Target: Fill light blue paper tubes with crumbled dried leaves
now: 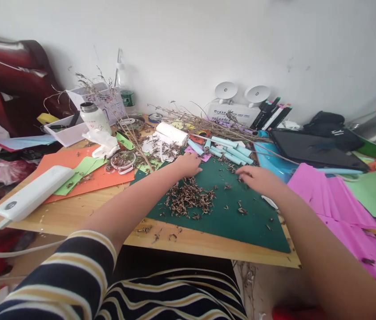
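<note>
My left hand (pixel 189 165) is low over the far left part of the green cutting mat (pixel 224 226). Its fingers are loosely apart beside a scrap of pink paper and near a light blue paper tube (pixel 196 148). At the mat's right side, my right hand (pixel 257 178) reaches inward, fingers apart and bent, close to some dried plant bits (pixel 231 168). Neither hand visibly holds anything. A larger heap of brown dried plant bits (pixel 189 198) lies on the mat, nearer to me. Several light blue tubes (pixel 236 155) are bunched beyond the hands.
Dry twigs (pixel 201 120) lie across the back, before a white twin-lamp unit (pixel 234 111). A white bottle (pixel 95 119), a small clear tub (pixel 123 160) and a white power bank (pixel 34 192) stand left. A black tablet (pixel 314 149) and pink paper (pixel 331 195) are right.
</note>
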{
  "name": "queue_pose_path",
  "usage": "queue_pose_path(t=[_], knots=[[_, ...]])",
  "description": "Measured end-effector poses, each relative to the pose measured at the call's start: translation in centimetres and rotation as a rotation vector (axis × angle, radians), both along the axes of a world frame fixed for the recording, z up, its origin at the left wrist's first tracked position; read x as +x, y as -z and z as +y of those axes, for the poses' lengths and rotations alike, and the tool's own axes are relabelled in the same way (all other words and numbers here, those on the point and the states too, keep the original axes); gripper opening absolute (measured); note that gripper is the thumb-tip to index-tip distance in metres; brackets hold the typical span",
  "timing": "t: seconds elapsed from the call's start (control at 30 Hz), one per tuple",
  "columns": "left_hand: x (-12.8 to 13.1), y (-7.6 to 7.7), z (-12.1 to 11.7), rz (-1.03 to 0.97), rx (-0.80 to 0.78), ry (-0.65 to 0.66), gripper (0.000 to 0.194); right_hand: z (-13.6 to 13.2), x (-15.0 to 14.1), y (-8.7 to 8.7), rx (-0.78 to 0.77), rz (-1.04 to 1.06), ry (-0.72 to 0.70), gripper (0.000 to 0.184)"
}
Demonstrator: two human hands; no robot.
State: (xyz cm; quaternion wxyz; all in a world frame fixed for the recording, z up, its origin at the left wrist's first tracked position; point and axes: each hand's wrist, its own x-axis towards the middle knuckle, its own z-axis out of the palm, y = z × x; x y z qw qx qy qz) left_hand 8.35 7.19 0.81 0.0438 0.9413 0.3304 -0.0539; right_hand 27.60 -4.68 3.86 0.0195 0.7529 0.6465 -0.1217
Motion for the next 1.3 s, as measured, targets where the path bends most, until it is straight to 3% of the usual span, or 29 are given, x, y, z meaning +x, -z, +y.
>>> queue_pose_path(t=[0.13,0.23,0.33,0.5,0.6,0.67,0.73,0.83,1.0,1.13,1.3], knots=[[-0.7,-0.2,-1.4,0.041,-0.032,0.050,0.042,0.4,4.1,2.0,-0.033,-0.096,0.127,0.039],[-2.8,-1.6,-2.6,0.042,-0.172,0.153,0.050,1.4,4.6,3.2,-0.060,-0.139,0.186,0.041],[-5.3,-3.5,-3.2,-0.089,-0.383,0.193,0.053,2.7,3.0,3.6,-0.068,-0.137,0.170,0.038],[-8.2,-5.3,-3.0,-0.242,-0.451,0.051,0.046,4.0,-3.1,3.6,-0.044,-0.072,0.028,0.035],[-8.5,-4.6,-2.8,-0.342,-0.623,-0.024,0.035,3.6,-6.6,3.2,-0.044,0.001,-0.112,0.033],[-8.2,-3.7,-2.8,-0.405,-0.682,-0.049,0.024,3.2,-7.3,2.5,-0.028,0.032,-0.167,0.035],[-7.7,-2.7,-2.9,-0.441,-0.651,-0.070,0.018,2.5,-6.4,1.7,0.002,0.032,-0.155,0.037],[-6.8,-1.3,-3.0,-0.483,-0.598,-0.071,0.018,1.0,-2.7,1.1,0.027,-0.016,-0.026,0.039],[-5.4,-0.2,-2.9,-0.562,-0.682,0.020,0.015,-2.6,2.8,2.0,-0.115,-0.110,0.113,0.039],[-4.6,0.0,-3.0,-0.558,-0.723,0.078,0.018,-3.8,3.1,2.9,-0.152,-0.116,0.136,0.041],[-5.2,-0.4,-3.3,-0.622,-0.784,0.065,0.012,-1.7,0.5,2.9,-0.074,-0.178,0.064,0.039]])
